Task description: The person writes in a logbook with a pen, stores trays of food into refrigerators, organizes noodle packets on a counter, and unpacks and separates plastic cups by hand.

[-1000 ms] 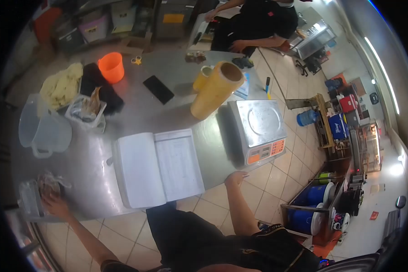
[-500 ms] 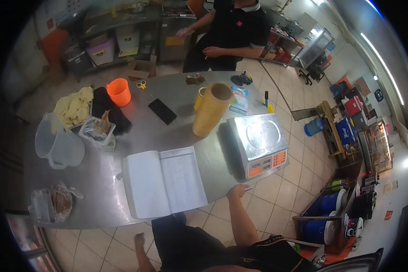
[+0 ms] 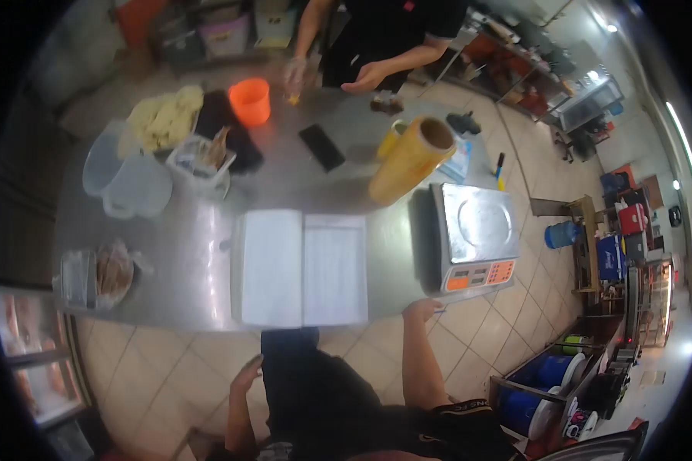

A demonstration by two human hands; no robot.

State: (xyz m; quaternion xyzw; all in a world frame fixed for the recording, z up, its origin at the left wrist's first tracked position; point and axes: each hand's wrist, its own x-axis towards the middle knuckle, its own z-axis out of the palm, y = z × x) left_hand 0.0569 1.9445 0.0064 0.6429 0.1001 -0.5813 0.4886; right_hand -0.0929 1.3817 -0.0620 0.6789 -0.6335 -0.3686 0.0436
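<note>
My right hand (image 3: 421, 310) is at the table's near edge, below the weighing scale (image 3: 478, 223), with its fingers closed on what looks like a thin pen (image 3: 439, 310). Away from the table, my left hand (image 3: 246, 374) hangs low beside my leg, holding nothing, fingers loosely extended. An open notebook (image 3: 271, 269) with a printed form on its right page lies in front of me. Behind it is a black phone (image 3: 321, 147). A big roll of plastic wrap (image 3: 411, 161) leans near the scale.
A co-worker's gloved hand (image 3: 294, 77) is at yellow scissors (image 3: 293, 100) across the table. An orange mug (image 3: 250, 101), a dough tray (image 3: 165, 119), clear plastic jugs (image 3: 137, 184) and a bagged brown item (image 3: 114, 275) occupy the left side. A water bottle (image 3: 561, 235) stands rightward.
The view has shifted, so the table appears higher and further right. The co-worker has leaned in, one hand reaching the scissors. My left hand has risen slightly; my right stays near the scale.
</note>
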